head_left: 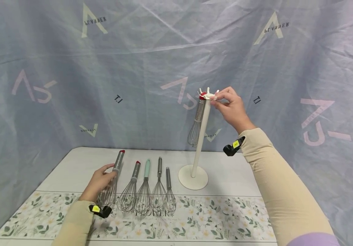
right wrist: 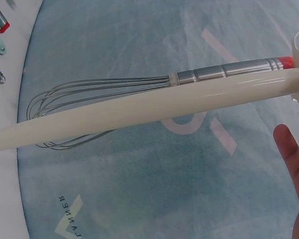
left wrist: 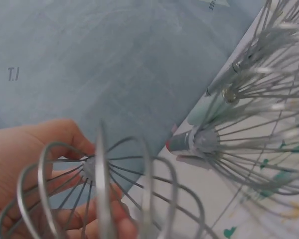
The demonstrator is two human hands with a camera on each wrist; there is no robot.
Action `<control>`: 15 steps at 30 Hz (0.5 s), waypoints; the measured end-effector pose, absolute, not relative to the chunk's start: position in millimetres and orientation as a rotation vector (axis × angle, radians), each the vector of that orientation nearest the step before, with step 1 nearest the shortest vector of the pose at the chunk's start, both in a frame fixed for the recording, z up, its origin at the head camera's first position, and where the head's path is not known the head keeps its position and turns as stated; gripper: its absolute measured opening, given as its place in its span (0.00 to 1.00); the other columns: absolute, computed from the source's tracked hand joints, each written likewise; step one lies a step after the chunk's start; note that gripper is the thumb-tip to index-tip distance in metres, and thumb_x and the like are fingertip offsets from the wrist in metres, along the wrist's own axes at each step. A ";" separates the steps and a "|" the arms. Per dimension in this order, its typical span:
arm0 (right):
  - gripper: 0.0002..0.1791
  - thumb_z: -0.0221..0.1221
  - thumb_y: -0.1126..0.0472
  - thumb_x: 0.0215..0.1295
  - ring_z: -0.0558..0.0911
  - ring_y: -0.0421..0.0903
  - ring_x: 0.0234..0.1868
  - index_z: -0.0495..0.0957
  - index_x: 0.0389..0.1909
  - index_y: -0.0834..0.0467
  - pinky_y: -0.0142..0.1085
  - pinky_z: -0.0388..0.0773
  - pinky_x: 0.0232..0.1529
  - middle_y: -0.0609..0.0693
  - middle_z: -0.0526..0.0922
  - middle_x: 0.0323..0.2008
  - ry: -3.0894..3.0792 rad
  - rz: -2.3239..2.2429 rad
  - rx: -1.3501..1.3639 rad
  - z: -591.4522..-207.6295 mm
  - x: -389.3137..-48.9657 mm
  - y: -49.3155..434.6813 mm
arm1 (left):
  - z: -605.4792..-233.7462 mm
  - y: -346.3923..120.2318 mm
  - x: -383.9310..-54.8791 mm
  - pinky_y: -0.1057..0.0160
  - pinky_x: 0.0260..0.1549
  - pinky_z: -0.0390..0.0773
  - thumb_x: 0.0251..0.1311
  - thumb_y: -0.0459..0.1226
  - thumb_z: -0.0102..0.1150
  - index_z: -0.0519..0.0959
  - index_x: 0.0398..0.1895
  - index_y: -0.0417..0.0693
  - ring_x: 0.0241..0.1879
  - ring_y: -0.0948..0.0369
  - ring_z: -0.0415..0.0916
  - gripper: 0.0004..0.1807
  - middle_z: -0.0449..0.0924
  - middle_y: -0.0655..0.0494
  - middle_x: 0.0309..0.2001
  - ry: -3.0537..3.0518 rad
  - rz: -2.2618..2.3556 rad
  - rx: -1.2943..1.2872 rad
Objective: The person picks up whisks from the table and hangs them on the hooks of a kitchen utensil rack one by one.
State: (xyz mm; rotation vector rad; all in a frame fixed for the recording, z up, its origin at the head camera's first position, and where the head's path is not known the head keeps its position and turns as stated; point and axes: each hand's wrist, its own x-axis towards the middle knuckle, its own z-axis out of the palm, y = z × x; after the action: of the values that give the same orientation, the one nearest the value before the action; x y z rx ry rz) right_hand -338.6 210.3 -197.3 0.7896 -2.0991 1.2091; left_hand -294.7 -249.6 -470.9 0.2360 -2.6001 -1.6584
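Note:
My left hand (head_left: 100, 181) grips a large steel whisk (head_left: 120, 159) with a red handle tip, holding it where the wires meet the handle. In the left wrist view, its wire loops (left wrist: 103, 184) fan out in front of the fingers. With thumb and fingers, my right hand (head_left: 233, 107) pinches the hooked top (head_left: 209, 96) of a white stand (head_left: 202, 133). A red-tipped whisk (head_left: 199, 111) hangs from one of its hooks, balloon down beside the pole, also seen in the right wrist view.
Right of my left hand lie a red-tipped whisk (head_left: 136, 171), a mint-handled whisk (head_left: 147, 169), a steel whisk (head_left: 159, 167) and a smaller whisk (head_left: 168, 179). The stand's round base (head_left: 185, 177) sits on the white table (head_left: 228, 174). Behind hangs a blue-grey cloth (head_left: 133, 68).

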 end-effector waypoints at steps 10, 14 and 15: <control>0.09 0.66 0.68 0.64 0.76 0.38 0.50 0.86 0.44 0.65 0.26 0.79 0.46 0.46 0.71 0.43 -2.095 1.221 0.766 -210.1 -369.9 222.3 | -452.8 -240.9 -298.6 0.55 0.32 0.82 0.74 0.43 0.49 0.56 0.79 0.48 0.37 0.55 0.78 0.33 0.79 0.38 0.50 -2.504 -1.746 0.215; 0.09 0.67 0.67 0.64 0.76 0.39 0.51 0.86 0.44 0.63 0.27 0.80 0.47 0.45 0.71 0.44 -2.104 1.227 0.758 -210.9 -371.5 222.8 | -447.1 -236.8 -301.7 0.56 0.32 0.84 0.76 0.46 0.49 0.55 0.80 0.49 0.36 0.57 0.78 0.33 0.76 0.35 0.54 -2.470 -1.810 0.175; 0.09 0.67 0.67 0.64 0.76 0.39 0.51 0.86 0.44 0.63 0.27 0.80 0.47 0.45 0.71 0.44 -2.105 1.226 0.756 -211.0 -371.4 222.8 | -445.8 -236.0 -302.7 0.57 0.31 0.84 0.76 0.48 0.50 0.55 0.80 0.50 0.36 0.57 0.77 0.34 0.76 0.36 0.54 -2.461 -1.829 0.168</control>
State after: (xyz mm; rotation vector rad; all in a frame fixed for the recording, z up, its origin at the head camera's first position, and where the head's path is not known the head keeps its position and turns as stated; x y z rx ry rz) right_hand -371.4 222.8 -211.0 0.7557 -2.1049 1.2262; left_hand -302.7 -236.0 -445.8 0.1675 -2.4613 -1.8293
